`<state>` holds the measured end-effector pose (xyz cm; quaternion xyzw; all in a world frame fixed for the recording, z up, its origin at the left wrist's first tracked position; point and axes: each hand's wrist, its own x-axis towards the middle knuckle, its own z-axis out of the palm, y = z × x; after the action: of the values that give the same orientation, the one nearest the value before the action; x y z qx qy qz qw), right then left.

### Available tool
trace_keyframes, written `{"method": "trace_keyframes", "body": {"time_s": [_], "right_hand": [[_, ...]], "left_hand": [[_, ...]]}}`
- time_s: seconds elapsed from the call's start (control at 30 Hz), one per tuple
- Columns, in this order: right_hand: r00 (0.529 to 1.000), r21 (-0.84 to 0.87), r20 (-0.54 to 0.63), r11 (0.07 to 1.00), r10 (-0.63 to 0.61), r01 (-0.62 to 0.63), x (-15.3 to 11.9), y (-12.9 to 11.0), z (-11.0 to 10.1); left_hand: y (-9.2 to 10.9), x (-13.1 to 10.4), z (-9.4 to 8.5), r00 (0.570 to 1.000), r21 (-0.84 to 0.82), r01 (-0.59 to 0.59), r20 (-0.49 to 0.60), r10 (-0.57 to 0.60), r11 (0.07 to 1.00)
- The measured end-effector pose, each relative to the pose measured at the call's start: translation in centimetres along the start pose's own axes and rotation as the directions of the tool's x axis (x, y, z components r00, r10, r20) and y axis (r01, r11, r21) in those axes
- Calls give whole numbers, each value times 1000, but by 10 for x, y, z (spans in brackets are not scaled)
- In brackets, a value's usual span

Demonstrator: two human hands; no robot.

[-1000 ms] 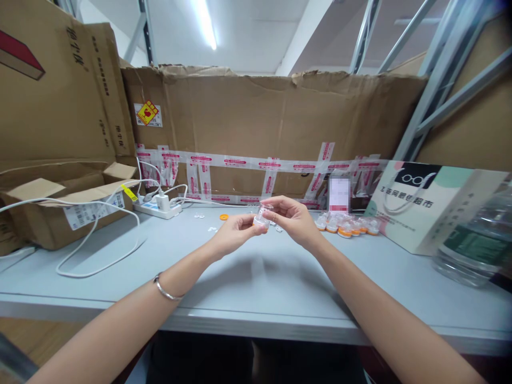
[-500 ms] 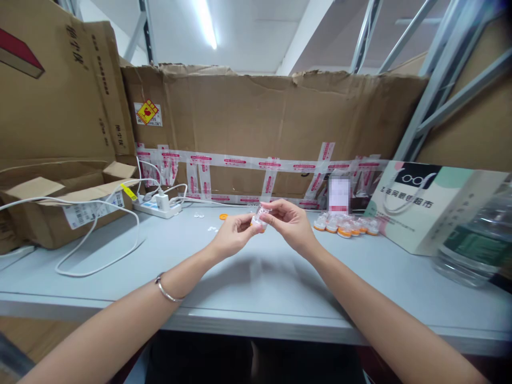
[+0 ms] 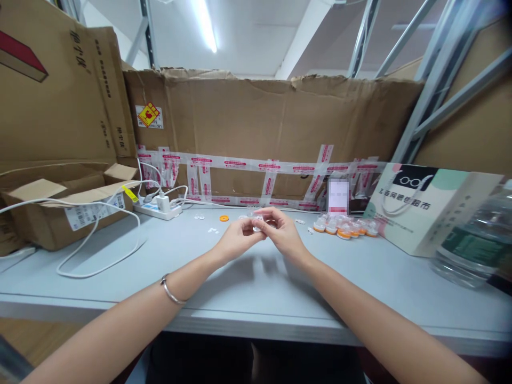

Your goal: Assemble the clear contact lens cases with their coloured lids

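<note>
My left hand (image 3: 239, 238) and my right hand (image 3: 281, 232) meet above the middle of the grey table (image 3: 168, 266). Between their fingers they both grip a small clear and white plastic piece (image 3: 257, 218), mostly covered by the fingers. An orange ring (image 3: 224, 218) lies on the table, left of and behind my left hand. Small white pieces (image 3: 213, 230) are scattered near it, and more (image 3: 300, 221) lie to the right of my right hand. Several clear containers with orange rims (image 3: 344, 233) stand in a group farther right.
A power strip (image 3: 160, 209) with white cables and an open cardboard box (image 3: 52, 213) are at the left. A blurred upright card (image 3: 338, 196), a paper bag (image 3: 416, 213) and a large water bottle (image 3: 468, 250) stand at the right.
My hands have come closer together and turned around the plastic piece, hiding more of it. White pieces right of my right hand now show. The view has shifted slightly.
</note>
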<state>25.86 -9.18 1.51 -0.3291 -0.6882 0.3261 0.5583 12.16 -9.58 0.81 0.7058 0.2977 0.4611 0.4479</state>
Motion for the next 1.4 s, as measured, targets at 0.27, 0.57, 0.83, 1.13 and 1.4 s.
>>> {"method": "trace_keyframes", "body": {"time_s": [0.27,0.57,0.83,1.13,1.4], "right_hand": [[915,486,150,778,375,-399,-4,11,8],[881,647,330,598,340,-473,-7,12,12],[880,643,344,600,329,-476,-10,12,10],[877,606,345,635,334,-480,-12,7,9],[894,617,329,647,304,-447,-10,8,10]], "left_hand": [[7,0,-14,975,-16,-27,-222,22,1000],[6,-2,-15,990,25,-32,-139,36,999],[13,-5,-16,995,-20,-48,-94,46,999],[12,-5,-18,997,-50,-67,-46,65,996],[12,-5,-17,990,25,-44,-133,47,999]]}}
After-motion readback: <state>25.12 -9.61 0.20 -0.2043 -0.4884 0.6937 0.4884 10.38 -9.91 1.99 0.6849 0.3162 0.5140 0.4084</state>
